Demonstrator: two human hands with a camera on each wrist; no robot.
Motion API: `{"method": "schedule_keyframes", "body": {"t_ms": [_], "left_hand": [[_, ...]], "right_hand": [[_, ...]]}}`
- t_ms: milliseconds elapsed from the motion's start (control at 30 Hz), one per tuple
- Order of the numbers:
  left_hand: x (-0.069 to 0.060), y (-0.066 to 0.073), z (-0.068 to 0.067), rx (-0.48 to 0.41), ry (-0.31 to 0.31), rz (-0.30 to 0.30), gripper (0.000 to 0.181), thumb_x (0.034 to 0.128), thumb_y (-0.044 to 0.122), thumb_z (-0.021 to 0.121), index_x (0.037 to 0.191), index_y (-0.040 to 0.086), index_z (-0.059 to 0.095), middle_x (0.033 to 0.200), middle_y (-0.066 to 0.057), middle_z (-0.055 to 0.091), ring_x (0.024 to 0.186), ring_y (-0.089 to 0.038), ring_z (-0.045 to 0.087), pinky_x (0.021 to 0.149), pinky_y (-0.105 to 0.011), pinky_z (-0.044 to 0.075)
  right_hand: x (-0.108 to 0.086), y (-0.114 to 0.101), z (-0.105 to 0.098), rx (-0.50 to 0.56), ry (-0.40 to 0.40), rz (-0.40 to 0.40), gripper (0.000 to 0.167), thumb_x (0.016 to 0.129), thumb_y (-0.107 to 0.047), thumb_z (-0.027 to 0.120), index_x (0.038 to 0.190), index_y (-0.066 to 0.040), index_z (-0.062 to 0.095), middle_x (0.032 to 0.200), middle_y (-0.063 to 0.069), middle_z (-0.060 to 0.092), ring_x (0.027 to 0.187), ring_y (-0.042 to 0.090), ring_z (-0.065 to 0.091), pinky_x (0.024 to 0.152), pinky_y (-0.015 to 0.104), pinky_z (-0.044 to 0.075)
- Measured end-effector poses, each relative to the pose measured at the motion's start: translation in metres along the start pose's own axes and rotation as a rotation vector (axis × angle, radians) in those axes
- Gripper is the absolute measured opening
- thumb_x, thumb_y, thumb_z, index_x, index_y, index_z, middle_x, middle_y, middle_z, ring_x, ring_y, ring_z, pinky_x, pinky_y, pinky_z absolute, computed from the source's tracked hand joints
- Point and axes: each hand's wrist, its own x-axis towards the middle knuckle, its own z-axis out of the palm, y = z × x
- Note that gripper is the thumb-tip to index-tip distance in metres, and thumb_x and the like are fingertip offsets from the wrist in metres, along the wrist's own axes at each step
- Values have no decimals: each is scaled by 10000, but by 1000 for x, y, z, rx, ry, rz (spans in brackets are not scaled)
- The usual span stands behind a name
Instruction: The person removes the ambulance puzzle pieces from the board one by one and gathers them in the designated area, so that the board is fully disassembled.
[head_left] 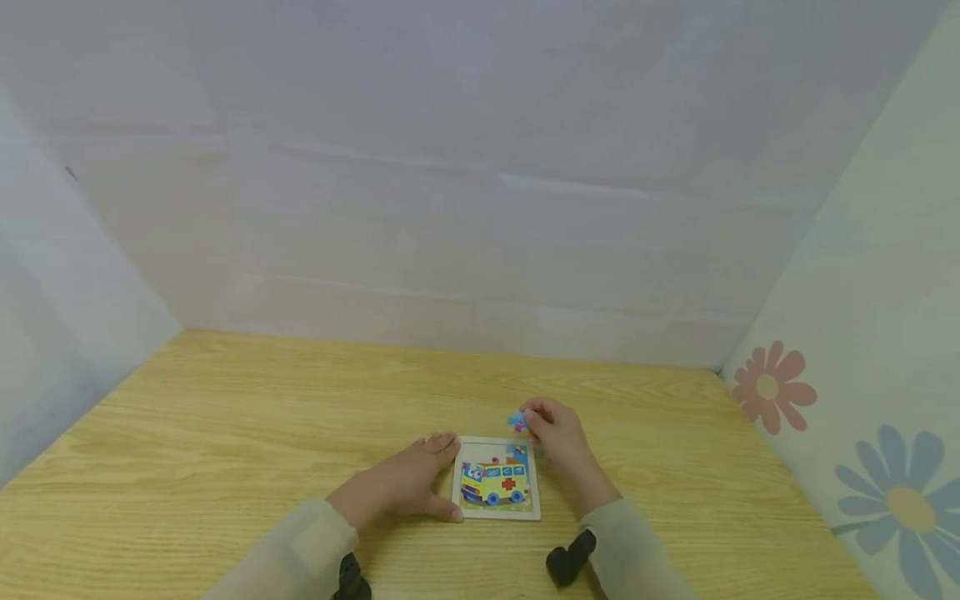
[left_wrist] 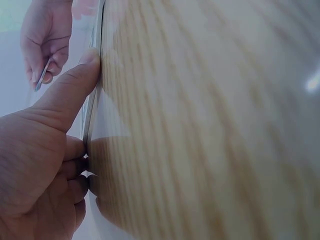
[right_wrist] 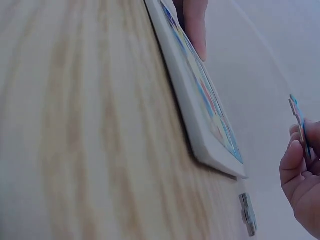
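Note:
A square wooden puzzle board (head_left: 497,514) lies on the table, showing a yellow ambulance with a red cross; the upper left of its picture area is pale. My left hand (head_left: 408,479) rests at the board's left edge, thumb at the near corner and fingers stretched; the left wrist view shows the thumb (left_wrist: 75,87) against the rim. Above the board's far right corner, my right hand (head_left: 562,442) pinches a blue and pink puzzle piece (head_left: 517,422) between thumb and fingers. The right wrist view shows this piece (right_wrist: 300,125) edge-on, clear of the board (right_wrist: 192,120).
Beside the board's corner, small loose puzzle material (right_wrist: 248,215) lies on the table, seen in the right wrist view. The wooden table (head_left: 247,417) meets a pale covered wall (head_left: 450,208) at the back; a flower-patterned wall (head_left: 862,333) stands at right.

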Motion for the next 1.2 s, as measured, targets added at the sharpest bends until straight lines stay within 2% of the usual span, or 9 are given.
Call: {"method": "schedule_keyframes", "body": {"t_ms": [233, 633, 900, 1100, 1200], "left_hand": [[-1, 1, -1, -6, -2, -3, 1006, 731, 577, 679, 1442, -8, 272, 1524, -150, 211, 1405, -328, 175, 1137, -477, 185], [2, -1, 1, 3, 4, 8, 1007, 734, 590, 667, 1445, -2, 269, 1526, -149, 205, 1405, -325, 175, 1139, -474, 181], [3, 1, 0, 6, 4, -4, 997, 734, 579, 675, 1447, 10, 274, 1529, -138, 203, 1405, -325, 172, 1137, -478, 183], [2, 3, -1, -4, -2, -9, 1003, 732, 578, 676, 1448, 8, 267, 1530, -138, 197, 1408, -324, 162, 1139, -474, 181], [1, 3, -1, -14, -1, -7, 1004, 731, 572, 681, 1447, 2, 266, 1529, -145, 198, 1408, -330, 161, 1139, -476, 180]], "right_hand": [[-2, 1, -9, -26, 28, 5, 150, 949, -120, 512, 997, -40, 629, 728, 23, 519, 653, 156, 477, 568, 208, 417], [-5, 6, -27, -97, 71, 25, 178, 955, -124, 500, 1017, -19, 628, 799, 39, 561, 697, 147, 493, 606, 222, 443], [-6, 9, -36, -101, 68, 29, 180, 949, -140, 517, 1002, -3, 621, 727, 34, 536, 658, 143, 476, 557, 208, 421], [-9, 11, -43, -115, 69, 49, 191, 943, -158, 531, 1022, -7, 618, 794, 49, 571, 709, 150, 501, 619, 238, 454], [-10, 13, -47, -125, 76, 54, 191, 942, -159, 535, 1021, -10, 623, 765, 45, 553, 693, 145, 483, 607, 235, 443]]}}
